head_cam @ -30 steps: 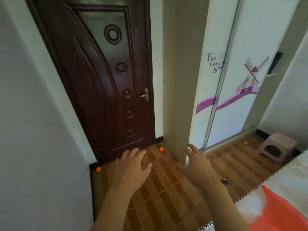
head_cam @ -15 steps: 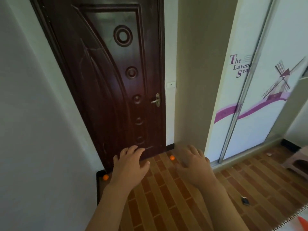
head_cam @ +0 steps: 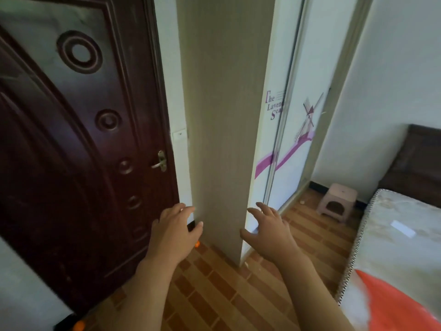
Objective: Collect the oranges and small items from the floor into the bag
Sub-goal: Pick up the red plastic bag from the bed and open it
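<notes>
Left hand: Your left hand [head_cam: 173,231] is held out in front of you, palm down, above the floor. Its fingers are spread a little and bent softly. It holds nothing.
Right hand: Your right hand [head_cam: 269,231] is also out in front, palm down. Its fingers are spread wide and curved like a claw. It holds nothing.
Both arms: Both bare arms reach up from the bottom edge toward 12 o'clock, well apart from each other.
First orange: One orange [head_cam: 197,244] peeks out at 4 o'clock of your left hand. The hand hides most of it. It lies on the floor [head_cam: 214,295] by the foot of the door [head_cam: 71,151].
Second orange: Another orange [head_cam: 79,326] lies on the floor at 7 o'clock in the view, near the door's low corner. The bottom edge cuts part of it off.
Bag: At 5 o'clock in the view, on the bed [head_cam: 401,240], sits something orange-red and white [head_cam: 391,304]. It is blurry and cut off, so you cannot tell if it is the bag.
Small bits: A tiny pale thing [head_cam: 302,201] lies on the floor near the pink stool [head_cam: 337,201]. It is too small to tell what it is.
Between the hands: The tall beige wardrobe side [head_cam: 226,127] stands between your hands.
</notes>
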The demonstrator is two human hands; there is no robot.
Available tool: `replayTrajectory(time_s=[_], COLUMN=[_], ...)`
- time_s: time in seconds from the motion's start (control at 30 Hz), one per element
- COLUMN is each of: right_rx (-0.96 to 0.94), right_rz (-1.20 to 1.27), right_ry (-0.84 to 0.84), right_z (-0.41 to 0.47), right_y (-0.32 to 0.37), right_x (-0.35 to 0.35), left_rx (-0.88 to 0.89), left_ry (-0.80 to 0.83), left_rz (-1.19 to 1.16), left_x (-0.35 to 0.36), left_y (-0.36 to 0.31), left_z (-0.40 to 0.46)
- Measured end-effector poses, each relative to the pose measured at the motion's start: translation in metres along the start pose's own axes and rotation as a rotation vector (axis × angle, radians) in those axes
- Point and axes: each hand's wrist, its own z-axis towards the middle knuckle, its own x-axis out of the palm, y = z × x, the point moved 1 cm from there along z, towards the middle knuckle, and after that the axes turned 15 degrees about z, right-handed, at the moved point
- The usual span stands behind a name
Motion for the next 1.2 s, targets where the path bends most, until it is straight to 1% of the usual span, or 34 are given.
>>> replayTrajectory(time_s=[0.2, 0.5, 0.63, 0.83, 1.2], right_rx=[0.201, 0.319, 0.317, 0.301, 0.248], right_rz=[-0.012, -0.050, -0.050, 0.038, 0.126], right_ry=[-0.082, -0.183, -0.191, -0.211, -0.250], right_z=[-0.012, 0.001, 0.026, 0.087, 0.206], right_y=[-0.021, -0.042, -0.056, -0.080, -0.162], right_x=[-0.002, -0.026, -0.031, -0.048, -0.115], left_rx=[0.191, 0.335, 0.366, 0.382, 0.413], left_ry=[0.042, 0.072, 0.058, 0.028, 0.006], left_rz=[-0.112, -0.134, -0.131, -0.114, -0.114], left_x=[0.032, 0.052, 0.055, 0.052, 0.054], left_y=[-0.013, -0.056, -0.068, -0.095, -0.200], left_z=[0.034, 0.078, 0.109, 0.171, 0.283])
